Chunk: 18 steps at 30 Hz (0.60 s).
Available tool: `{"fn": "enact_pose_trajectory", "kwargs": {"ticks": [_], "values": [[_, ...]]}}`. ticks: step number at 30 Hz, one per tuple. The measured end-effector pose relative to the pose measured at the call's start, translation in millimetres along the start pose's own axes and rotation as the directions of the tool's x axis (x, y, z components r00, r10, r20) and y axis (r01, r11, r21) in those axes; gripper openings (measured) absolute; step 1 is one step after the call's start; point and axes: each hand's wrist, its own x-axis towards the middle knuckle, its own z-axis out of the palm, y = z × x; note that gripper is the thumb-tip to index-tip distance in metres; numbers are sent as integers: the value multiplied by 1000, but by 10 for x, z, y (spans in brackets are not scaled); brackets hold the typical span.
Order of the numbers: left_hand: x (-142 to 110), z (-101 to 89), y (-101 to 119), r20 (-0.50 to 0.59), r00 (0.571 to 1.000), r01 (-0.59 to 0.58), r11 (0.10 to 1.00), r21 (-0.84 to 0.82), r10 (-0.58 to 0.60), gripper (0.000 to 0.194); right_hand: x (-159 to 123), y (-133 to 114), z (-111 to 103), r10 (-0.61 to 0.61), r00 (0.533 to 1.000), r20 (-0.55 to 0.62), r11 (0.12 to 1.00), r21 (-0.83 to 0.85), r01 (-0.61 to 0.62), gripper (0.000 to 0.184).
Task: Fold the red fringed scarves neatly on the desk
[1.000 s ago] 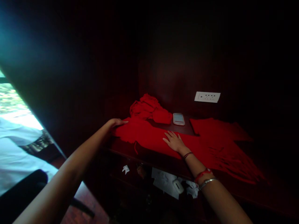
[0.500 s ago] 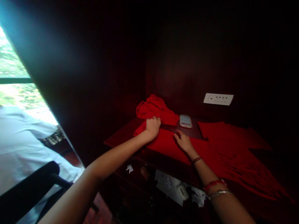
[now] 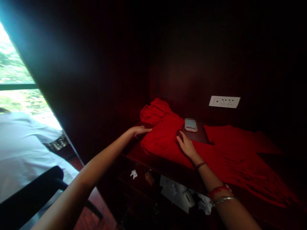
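- Cloth [image 3: 217, 153]: red, laid flat on dark counter [image 3: 134, 149], along its near edge.
- Long axis runs left to right, slanting: left end farther, right end nearer.
- Right end points near-right, cut or fringed into thin strips there; another plain part sticks out far-right. Can't tell if that's the same piece.
- Left end bunched, turned toward the far side, reaching up to the heap; a few short strips hang at its near-left corner.
- Left hand [image 3: 140, 130]: at cloth's left end, fingers straight, pointing right, fingertips on the edge. Can't tell if it pinches; thumb unclear.
- Right hand [image 3: 187, 145]: lower on the right, palm down over the cloth's middle, fingers parted and slightly bent, pointing far-left, tips by the far edge. Bands and a bangle [image 3: 224, 199] on that arm.
- Heap [image 3: 155, 111]: red, crumpled, far-left corner, just beyond the left hand.
- Phone [image 3: 191, 124]: lies right of heap, beyond the right hand, screen blurred out.
- Socket [image 3: 224, 102]: white, on far wall, right of phone.
- Below counter: paper [image 3: 172, 191] with white case [image 3: 188, 198] on it, scrap [image 3: 133, 174] to the left.
- Far left, past the panel: person [image 3: 28, 147] in white, black chair [image 3: 31, 191] nearer.
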Motion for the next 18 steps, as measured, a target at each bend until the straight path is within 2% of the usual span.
{"fn": "enact_pose_trajectory", "kwargs": {"ticks": [1, 2, 3, 5, 7, 10, 12, 14, 16, 18], "values": [[42, 17, -40, 96, 995, 38, 997, -68, -31, 45, -1, 1, 5, -20, 1000, 2, 1000, 8, 20, 52], [76, 50, -56, 136, 990, 58, 993, -105, -43, 46, -2, 5, 12, -37, 999, 3, 999, 13, 37, 53], [103, 91, -49, 122, 992, 52, 992, -115, -38, 46, -2, 12, 19, -51, 999, 3, 999, 17, 51, 53], [130, 170, 24, -14, 1000, -24, 997, -74, 23, 47, -2, 28, 35, -66, 998, -3, 998, 19, 66, 53], [110, 224, 151, -138, 982, -120, 992, 50, 126, 49, -2, 40, 45, -67, 998, -8, 998, 19, 67, 53], [-31, 277, 376, -236, 907, -269, 910, 314, 349, 48, 1, 37, 37, -41, 999, -30, 999, 24, 42, 51], [-175, 314, 514, -247, 833, -342, 812, 474, 495, 43, 8, 24, 15, -1, 997, -78, 1000, 26, 3, 48], [-306, 345, 620, -243, 779, -365, 733, 574, 578, 37, 17, 10, -14, 54, 989, -140, 998, 33, -50, 45], [-379, 345, 683, -240, 760, -373, 707, 601, 604, 31, 26, -2, -44, 92, 977, -191, 995, 47, -85, 43], [-383, 304, 704, -252, 774, -369, 737, 566, 581, 27, 33, -13, -65, 95, 970, -225, 995, 58, -84, 43]]}}
